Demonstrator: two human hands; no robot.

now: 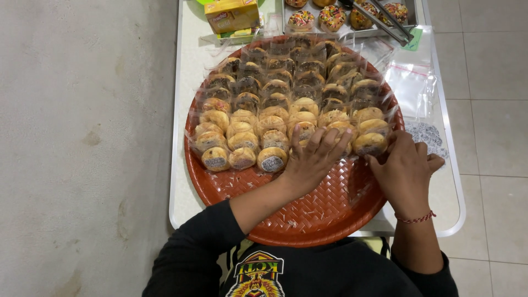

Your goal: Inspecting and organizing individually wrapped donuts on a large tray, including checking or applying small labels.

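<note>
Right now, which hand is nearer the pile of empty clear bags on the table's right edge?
Right. The right hand sits at the tray's right rim, just below the clear bags; the left hand rests on wrapped pastries mid-tray, farther away.

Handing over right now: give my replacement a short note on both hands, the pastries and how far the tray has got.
Left hand: flat, fingers spread on wrapped pastries in the front row.
Right hand: setting a wrapped pastry at the row's right end; grip hidden.
Round red woven tray: back and middle filled with rows of wrapped pastries; front part bare.
Behind: metal tray of sprinkled pastries with tongs; empty clear bags to the right.
Left: fill the front rows.
</note>
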